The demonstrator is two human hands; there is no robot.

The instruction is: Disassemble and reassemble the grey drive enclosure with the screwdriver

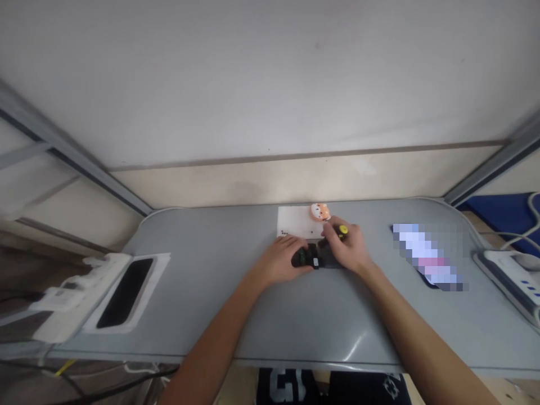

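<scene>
Around the left end of a small dark device (315, 262) on the grey table, my left hand (282, 260) is closed, thumb along its near side. My right hand (349, 247) is wrapped round a dark tool with a yellow end (343, 229), held over the right part of the device. The tool's tip is too small to make out. Just behind my hands lies a white sheet (291, 216) with several tiny dark pieces (284, 232) on it. An orange and white animal-faced item (319, 211) rests at the sheet's right side.
A dark phone (125, 292) lies on white paper at the left, beside a white power strip (80, 298) with plugs and cables. At the right are a phone with a blurred screen (426, 256) and a white and dark box (512, 281). A wall stands behind the grey table (202, 236).
</scene>
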